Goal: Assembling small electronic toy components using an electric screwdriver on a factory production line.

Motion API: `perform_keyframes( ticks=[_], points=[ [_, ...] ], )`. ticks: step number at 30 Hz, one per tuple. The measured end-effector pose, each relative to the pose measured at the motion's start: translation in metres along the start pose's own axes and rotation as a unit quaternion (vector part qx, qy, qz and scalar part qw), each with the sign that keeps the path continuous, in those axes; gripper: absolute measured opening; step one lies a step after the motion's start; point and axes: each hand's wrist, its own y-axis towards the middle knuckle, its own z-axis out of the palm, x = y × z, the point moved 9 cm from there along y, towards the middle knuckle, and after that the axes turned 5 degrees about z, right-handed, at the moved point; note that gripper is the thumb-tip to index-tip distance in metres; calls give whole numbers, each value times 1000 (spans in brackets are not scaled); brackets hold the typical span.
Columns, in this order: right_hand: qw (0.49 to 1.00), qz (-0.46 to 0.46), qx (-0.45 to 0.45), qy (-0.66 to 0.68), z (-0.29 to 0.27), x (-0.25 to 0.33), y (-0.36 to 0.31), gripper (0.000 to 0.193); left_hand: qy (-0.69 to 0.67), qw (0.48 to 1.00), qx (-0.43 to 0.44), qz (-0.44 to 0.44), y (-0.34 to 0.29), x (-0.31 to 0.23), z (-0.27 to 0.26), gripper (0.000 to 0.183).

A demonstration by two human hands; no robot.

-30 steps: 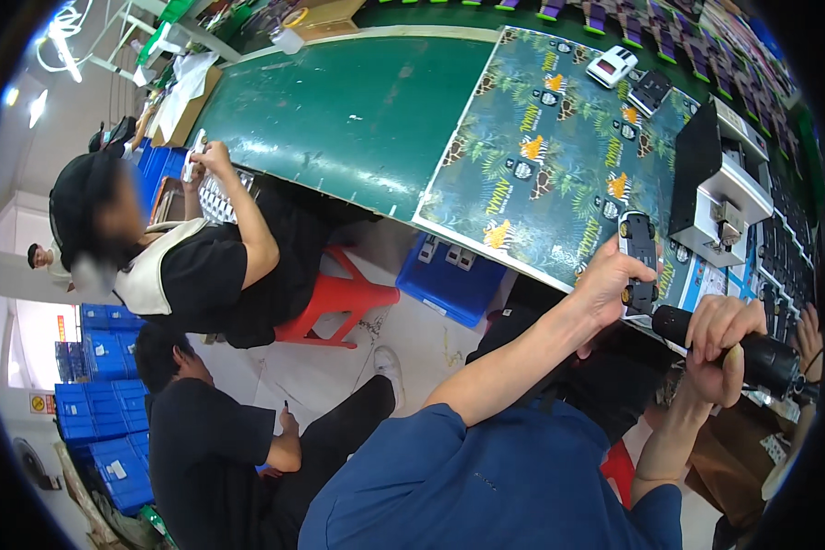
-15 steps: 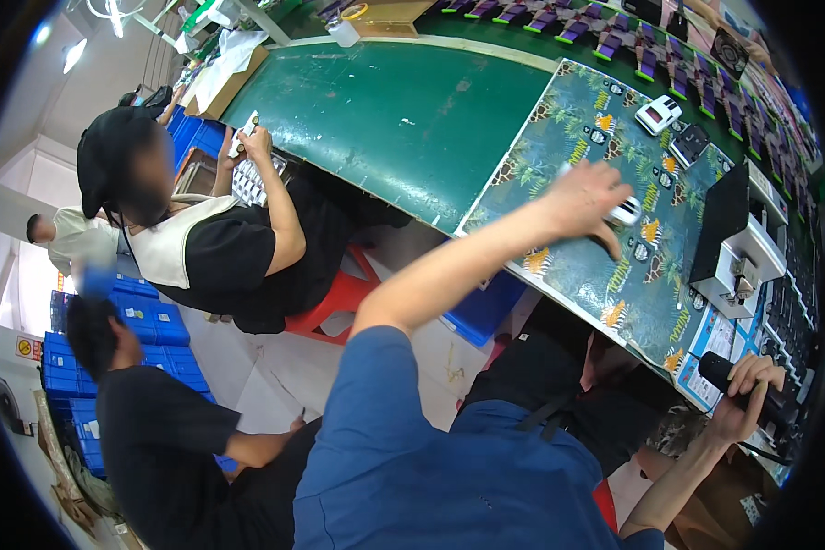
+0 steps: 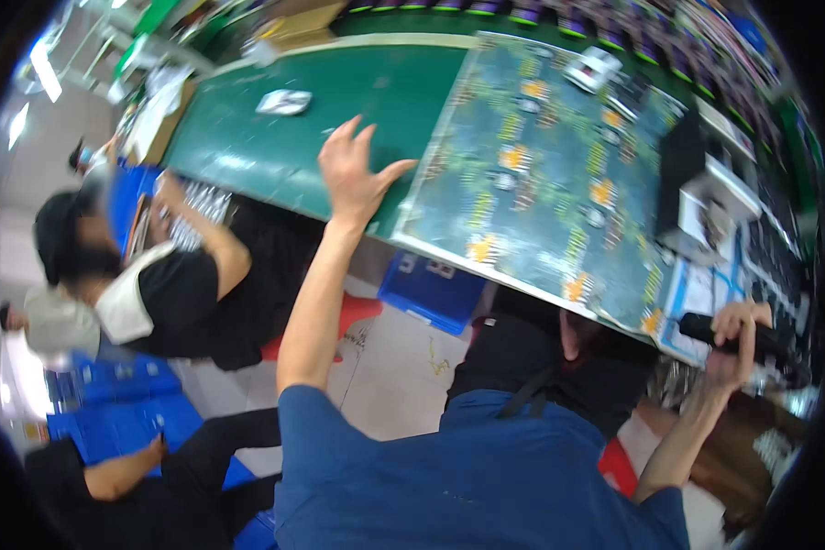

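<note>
My left hand [image 3: 353,174] is over the green tabletop [image 3: 390,92], fingers spread and holding nothing. Beyond its fingertips lies a white car-like piece [image 3: 284,102], blurred, apart from the hand. My right hand [image 3: 738,339] is wrapped around a black cylindrical handheld tool [image 3: 699,327] near the table's right end. A white toy car [image 3: 593,69] stands at the far edge of the patterned mat [image 3: 545,197], with a black car base [image 3: 629,95] beside it.
A black-and-white fixture [image 3: 706,202] stands on the mat's right side. Dark parts [image 3: 779,266] line the far right, and purple-and-black pieces [image 3: 568,23] run along the back. To the left sits a co-worker [image 3: 174,293]; a blue bin [image 3: 434,289] is below the table.
My left hand has swung left from the mat to the green tabletop and opened. The white piece near it has left the mat and lies on the green surface. My right hand keeps its grip.
</note>
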Motion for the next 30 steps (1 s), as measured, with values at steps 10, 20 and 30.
perform_keyframes(
  ticks=[10, 20, 30],
  points=[
    [998, -21, -24, 49, -44, 70, -42, 26, -549, 825, 134, 31, 21, -414, 50, 30],
    [981, -130, 85, 114, -108, 105, -78, 36, -535, 740, 388, -128, 53, -591, 153, 49],
    [995, -46, 11, 91, -101, 84, -68, 31, -652, 685, 161, -283, 10, -592, 170, 68]
  ],
)
